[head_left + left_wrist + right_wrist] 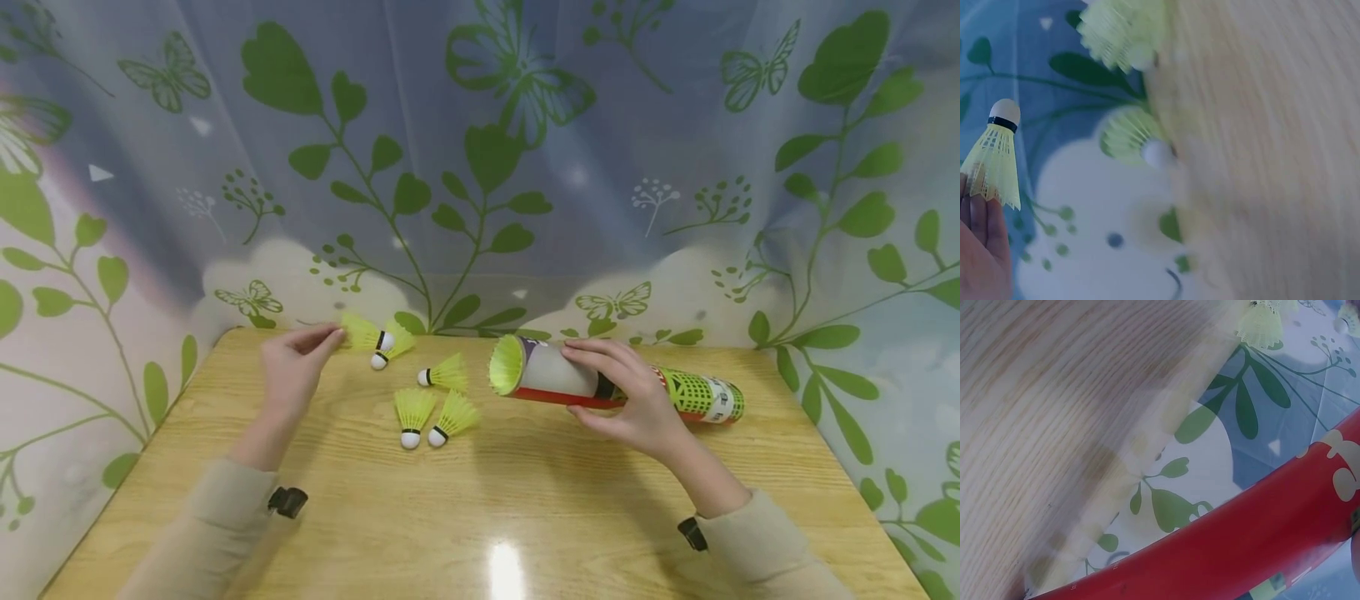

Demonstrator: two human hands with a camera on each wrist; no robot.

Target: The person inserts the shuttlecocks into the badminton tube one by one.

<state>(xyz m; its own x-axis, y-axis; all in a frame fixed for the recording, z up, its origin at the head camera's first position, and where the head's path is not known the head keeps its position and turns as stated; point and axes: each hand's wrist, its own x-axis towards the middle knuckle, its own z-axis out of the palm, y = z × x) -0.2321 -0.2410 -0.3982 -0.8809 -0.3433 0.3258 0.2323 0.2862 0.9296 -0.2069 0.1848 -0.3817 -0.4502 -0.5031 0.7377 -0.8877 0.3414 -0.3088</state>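
Note:
My left hand (291, 367) pinches a yellow shuttlecock (360, 332) by the rim of its skirt near the table's far edge. In the left wrist view this shuttlecock (999, 153) has its white cork pointing away from the fingertips. With my right hand (637, 392) I grip a shuttlecock tube (558, 375), its mouth facing left. A yellow skirt (506, 365) fills that mouth. Between the hands several shuttlecocks lie loose, among them one behind (452, 372) and a pair in front (414, 408). The tube's red side (1222, 550) crosses the right wrist view.
Everything is over a light wooden table (375, 517). A curtain (420, 167) printed with leaves and butterflies hangs along its far edge and both sides. Dark straps (288, 502) sit at both wrists.

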